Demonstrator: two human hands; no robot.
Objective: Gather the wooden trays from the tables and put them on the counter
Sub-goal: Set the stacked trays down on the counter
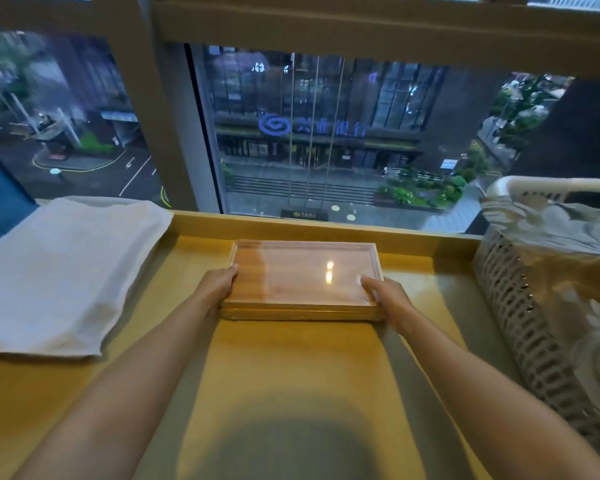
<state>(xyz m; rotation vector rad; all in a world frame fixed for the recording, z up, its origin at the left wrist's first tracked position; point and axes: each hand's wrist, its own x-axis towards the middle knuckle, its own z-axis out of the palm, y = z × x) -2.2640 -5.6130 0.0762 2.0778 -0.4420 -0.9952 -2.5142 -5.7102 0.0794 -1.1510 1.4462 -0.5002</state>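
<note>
Two bare forearms reach forward from the bottom edge of the head view, over a yellow wooden counter [291, 375] on which a dark shadow falls between them. Both arms go to a stack of wooden trays [303, 278] that lies flat on the counter, near its raised back edge and in front of the window [326, 133].

On the left short side of the stack, the left hand [219, 284] grips: its thumb lies on the top rim and the other fingers are hidden below the edge, so it is closed on the trays. On the right short side the right hand [383, 289] holds in the same way, thumb on the rim near the front right corner, the rest of the fingers out of sight at the side. How many trays are in the stack I cannot tell; at least two edges show at the front. The top tray is shallow and shiny, with two small light reflections in it.

Left of the trays, apart from them, lies a folded white towel [59, 271]. At the right stands a white plastic basket [520, 306] with white cloth [568, 244] inside.
</note>
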